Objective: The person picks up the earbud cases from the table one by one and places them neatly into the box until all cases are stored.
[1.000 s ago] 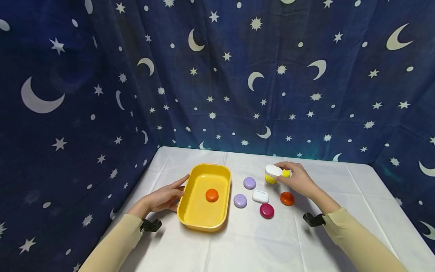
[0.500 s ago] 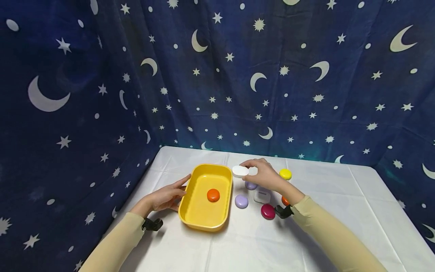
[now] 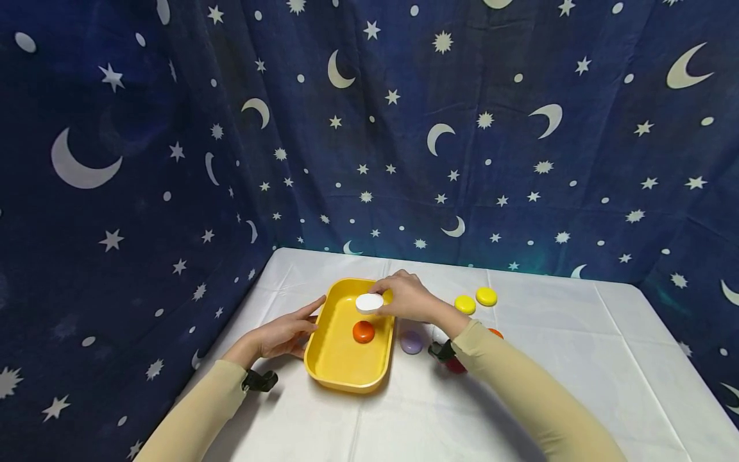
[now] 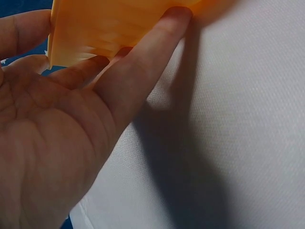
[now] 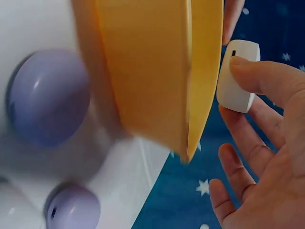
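In the head view, my right hand [image 3: 407,298] pinches a white earbud charging case [image 3: 369,303] above the far part of the yellow tray [image 3: 340,372]. The right wrist view shows a small dark port on that case, with the thumb on it and the lower fingers spread apart. Inside the tray lies a round orange piece [image 3: 363,332]. My left hand [image 3: 283,335] touches the tray's left outer wall; the left wrist view shows its thumb [image 4: 157,47] and fairly straight fingers against the wall.
Right of the tray stand two round yellow pieces [image 3: 475,300] and a lilac one [image 3: 411,342]. A second lilac piece [image 5: 74,207] shows a dark port in the right wrist view. My right forearm partly covers white, crimson [image 3: 456,366] and orange [image 3: 495,333] pieces.
My right hand has carried the white case leftward from beside the yellow pieces to over the tray. Both yellow pieces now show fully. My left hand stays at the tray wall.
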`<state>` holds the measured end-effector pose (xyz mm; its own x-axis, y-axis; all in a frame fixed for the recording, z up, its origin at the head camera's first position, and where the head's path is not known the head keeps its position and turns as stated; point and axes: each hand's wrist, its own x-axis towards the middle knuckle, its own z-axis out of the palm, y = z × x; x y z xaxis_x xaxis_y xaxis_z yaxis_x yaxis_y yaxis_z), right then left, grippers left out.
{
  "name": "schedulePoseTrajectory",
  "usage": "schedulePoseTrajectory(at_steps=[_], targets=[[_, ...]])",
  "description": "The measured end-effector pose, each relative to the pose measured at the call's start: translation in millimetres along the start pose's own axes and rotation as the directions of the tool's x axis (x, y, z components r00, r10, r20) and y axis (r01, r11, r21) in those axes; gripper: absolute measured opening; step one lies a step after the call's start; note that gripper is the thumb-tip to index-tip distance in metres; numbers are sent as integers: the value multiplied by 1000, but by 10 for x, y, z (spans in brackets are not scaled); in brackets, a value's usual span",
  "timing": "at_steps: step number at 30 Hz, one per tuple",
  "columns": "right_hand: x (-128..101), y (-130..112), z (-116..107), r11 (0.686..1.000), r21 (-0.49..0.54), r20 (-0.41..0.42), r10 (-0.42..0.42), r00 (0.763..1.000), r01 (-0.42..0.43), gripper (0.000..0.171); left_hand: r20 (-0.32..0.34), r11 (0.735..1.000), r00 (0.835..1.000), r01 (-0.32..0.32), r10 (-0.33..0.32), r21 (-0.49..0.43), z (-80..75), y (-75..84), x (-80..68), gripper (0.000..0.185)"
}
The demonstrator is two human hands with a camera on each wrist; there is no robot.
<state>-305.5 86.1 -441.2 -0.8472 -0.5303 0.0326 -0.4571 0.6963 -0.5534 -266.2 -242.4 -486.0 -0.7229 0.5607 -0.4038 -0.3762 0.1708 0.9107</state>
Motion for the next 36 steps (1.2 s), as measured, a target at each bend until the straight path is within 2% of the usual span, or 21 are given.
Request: schedulePoseTrajectory(at_steps=[8,16,23,28,36], targets=[[159,-221,168,991,-105,91,-72,993,81,38,22,1000,1000,4,-4,8,19,27,1,73],[259,-343,296,985,-155,121,-59,991,78,34,29,1000,1000,1,-1,22,18,32,-3,73],[295,-408,348,979,-185,146,-62,987,89,40,16,1000,1000,4,-4,1,7,13,9,73],[283,-400,335,982,-170,140,-55,989,79,49,9,1000,1000,7,-7,0,6,5,18,73],[222,-316,249,991,-124,73,-44,996,52,49,17,1000,1000,4,-4,-5,-3,-5,7,74]])
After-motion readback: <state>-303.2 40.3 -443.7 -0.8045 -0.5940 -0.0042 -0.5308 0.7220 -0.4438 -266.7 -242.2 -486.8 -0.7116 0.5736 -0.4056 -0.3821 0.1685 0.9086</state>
